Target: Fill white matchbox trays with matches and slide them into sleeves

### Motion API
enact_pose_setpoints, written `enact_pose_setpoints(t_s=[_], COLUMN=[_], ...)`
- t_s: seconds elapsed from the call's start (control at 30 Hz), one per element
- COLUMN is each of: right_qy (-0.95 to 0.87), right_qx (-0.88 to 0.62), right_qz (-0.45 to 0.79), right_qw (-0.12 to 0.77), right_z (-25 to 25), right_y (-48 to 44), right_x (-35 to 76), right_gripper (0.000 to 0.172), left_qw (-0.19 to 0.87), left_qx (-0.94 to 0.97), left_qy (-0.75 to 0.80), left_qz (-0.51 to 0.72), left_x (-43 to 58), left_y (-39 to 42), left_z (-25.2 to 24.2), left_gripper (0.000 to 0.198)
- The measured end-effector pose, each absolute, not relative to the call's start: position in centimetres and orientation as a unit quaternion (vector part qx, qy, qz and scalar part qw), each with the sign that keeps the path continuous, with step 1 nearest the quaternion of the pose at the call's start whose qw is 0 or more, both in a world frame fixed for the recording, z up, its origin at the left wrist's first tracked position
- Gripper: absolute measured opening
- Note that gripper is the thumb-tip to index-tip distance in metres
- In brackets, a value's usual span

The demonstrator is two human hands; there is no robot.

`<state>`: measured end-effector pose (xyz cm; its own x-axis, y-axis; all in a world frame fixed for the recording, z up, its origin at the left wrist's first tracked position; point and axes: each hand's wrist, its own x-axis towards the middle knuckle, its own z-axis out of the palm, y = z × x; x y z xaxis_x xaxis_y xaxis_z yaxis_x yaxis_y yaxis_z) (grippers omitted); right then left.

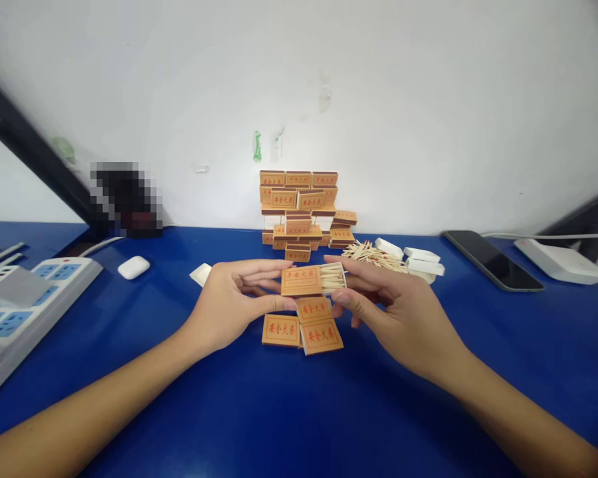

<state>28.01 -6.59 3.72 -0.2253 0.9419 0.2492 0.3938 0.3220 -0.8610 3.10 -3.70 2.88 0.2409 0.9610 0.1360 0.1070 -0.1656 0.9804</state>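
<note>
Both hands hold one orange matchbox [301, 281] above the blue table [279, 411]. My left hand [234, 302] grips its sleeve from the left. My right hand [389, 309] pinches the white inner tray [333, 277], which sticks out to the right with matches showing. Under the hands, three closed matchboxes [303, 326] lie flat on the table. Behind them a stack of matchboxes [301, 212] stands against the white wall.
Loose matches [371, 254] and empty white trays [421, 260] lie right of the stack. A dark phone [493, 260] and a white box [561, 260] sit at the right. At the left are a power strip [24, 299], a white earbud case [133, 267] and a small white tray [200, 273].
</note>
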Motion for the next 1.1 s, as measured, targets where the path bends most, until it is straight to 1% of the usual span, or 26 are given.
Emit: enact_pose_setpoints(t_s=[0.23,0.4,0.5,0.6,0.67,0.73,0.83,0.93,1.03,1.1], right_qy=[-0.705,-0.724,-0.757,-0.806,-0.829,-0.838,-0.826,-0.778,-0.735,-0.727], right_qx=[-0.459,-0.455,-0.456,-0.441,-0.426,-0.422,-0.440,-0.474,-0.472,-0.458], right_qz=[0.353,0.348,0.274,0.145,0.071,0.034,0.037,0.082,0.144,0.181], right_qw=[0.410,0.384,0.379,0.366,0.354,0.344,0.350,0.405,0.465,0.478], right_z=[3.4,3.3,3.1,2.9,2.8,2.7,2.8,3.0,3.2,3.3], right_y=[-6.8,-7.0,-7.0,-7.1,-7.3,-7.5,-7.9,-8.1,-8.2,-8.1], right_x=[27.4,27.3,27.3,27.1,26.9,26.8,26.8,26.6,26.4,26.4], right_gripper=[0.050,0.046,0.046,0.047,0.051,0.055,0.058,0.056,0.042,0.036], left_qw=[0.484,0.481,0.480,0.477,0.484,0.488,0.479,0.453,0.428,0.415], left_qx=[0.623,0.627,0.628,0.635,0.632,0.625,0.627,0.636,0.648,0.660], left_qy=[0.421,0.428,0.425,0.418,0.415,0.417,0.421,0.422,0.425,0.423], left_qz=[0.447,0.437,0.441,0.441,0.441,0.444,0.447,0.460,0.465,0.462], left_x=[3.4,3.8,3.9,4.0,4.1,4.3,4.5,4.5,4.3,4.2], left_y=[-4.3,-4.5,-4.7,-4.9,-5.0,-5.2,-5.3,-5.4,-5.4,-5.3], left_z=[2.9,3.0,2.9,2.9,2.9,3.0,3.1,3.2,3.3,3.3], left_gripper=[0.054,0.053,0.053,0.050,0.049,0.050,0.049,0.048,0.046,0.045])
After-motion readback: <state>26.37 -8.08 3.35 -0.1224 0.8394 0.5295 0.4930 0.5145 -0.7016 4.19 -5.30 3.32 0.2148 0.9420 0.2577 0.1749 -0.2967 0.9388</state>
